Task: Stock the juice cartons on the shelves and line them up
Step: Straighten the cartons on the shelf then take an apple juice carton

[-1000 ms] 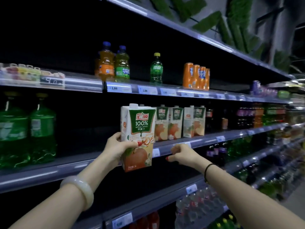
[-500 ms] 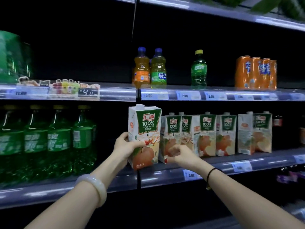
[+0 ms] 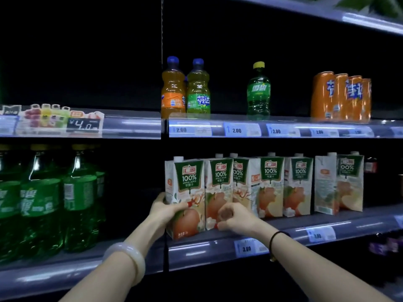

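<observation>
The white-and-green apple juice carton [image 3: 185,197] is gripped low on its left side by the left hand [image 3: 164,211], thumb laid across the front. It is set upright above and left of the blue "3.00" price tag [image 3: 246,248], touching a second identical carton [image 3: 218,188]. The right hand [image 3: 236,219] is held just above the tag, fingers curled against that second carton's base; a grasp cannot be confirmed.

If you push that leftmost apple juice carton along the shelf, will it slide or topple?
Pushed low, the leftmost carton likely slides: its base looks flat and the shelf smooth. Tall and narrow, it may tip if pushed high. The left hand grips it without visible denting, so it seems stiff.
</observation>
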